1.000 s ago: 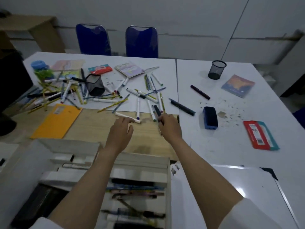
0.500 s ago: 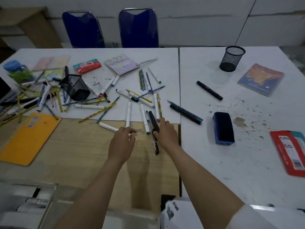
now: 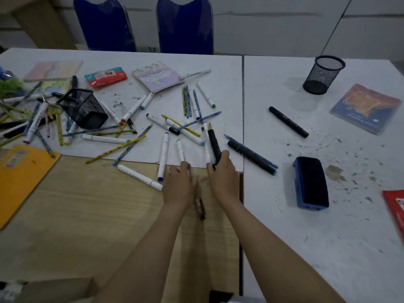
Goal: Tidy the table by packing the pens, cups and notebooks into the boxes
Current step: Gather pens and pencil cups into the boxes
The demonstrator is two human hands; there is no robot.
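Many pens and markers (image 3: 131, 125) lie scattered over the white table (image 3: 218, 68). My right hand (image 3: 223, 176) is closed around the near end of a black marker (image 3: 214, 143), with a white pen (image 3: 206, 147) pressed beside it. My left hand (image 3: 178, 186) has its fingers curled over the near end of a white marker (image 3: 180, 150). A dark pen (image 3: 200, 207) lies on the wooden table (image 3: 87, 215) between my wrists. One black mesh cup (image 3: 84, 110) lies tipped over at the left. Another mesh cup (image 3: 323, 75) stands upright at the far right.
Notebooks lie at the right (image 3: 365, 108), the middle back (image 3: 157, 76) and the far left (image 3: 52, 69). An orange folder (image 3: 19, 178) is at the left. A blue eraser block (image 3: 310, 182), two red packets (image 3: 106, 76) and a box corner (image 3: 50, 289) are also here.
The view has swung up and the boxes have left it. My right hand has closed on the black marker. My left hand has shifted right onto another white marker.
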